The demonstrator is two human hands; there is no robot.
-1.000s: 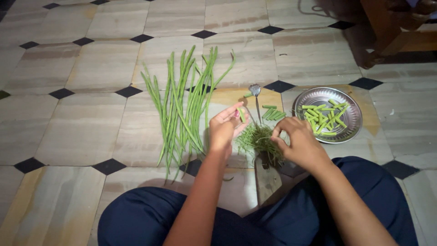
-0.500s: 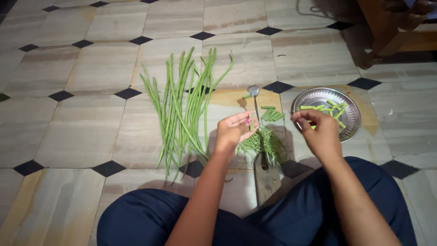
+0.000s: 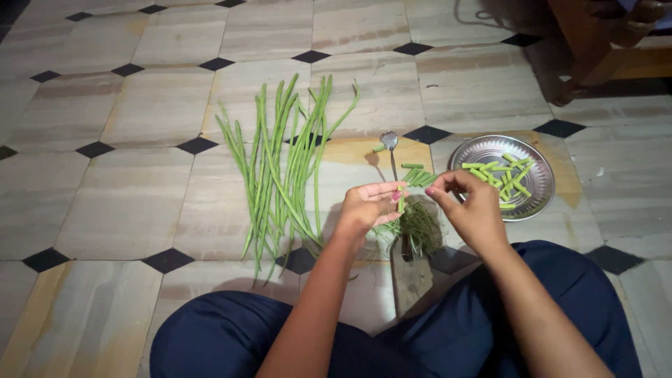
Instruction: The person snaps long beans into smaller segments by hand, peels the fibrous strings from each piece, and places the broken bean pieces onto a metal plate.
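My left hand (image 3: 365,208) pinches a short green bean piece (image 3: 400,204) upright between thumb and fingers, just above a heap of thin green trimmings (image 3: 418,228). My right hand (image 3: 470,208) hovers a little to the right of it with its fingertips drawn together; I see nothing between them. Behind the hands stands an upright floor cutter blade (image 3: 391,147) on a wooden base (image 3: 410,278). A few cut bean pieces (image 3: 418,175) lie beside the blade. A bundle of long green beans (image 3: 283,164) is spread on the floor left of my left hand.
A round steel plate (image 3: 537,168) holding cut bean pieces sits on the tiled floor to the right of my right hand. My crossed legs in dark blue trousers (image 3: 210,336) fill the bottom. Dark wooden furniture (image 3: 595,49) stands at the top right.
My right hand reached out over the steel plate, then came back next to my left hand. My left hand stayed in place with the bean piece.
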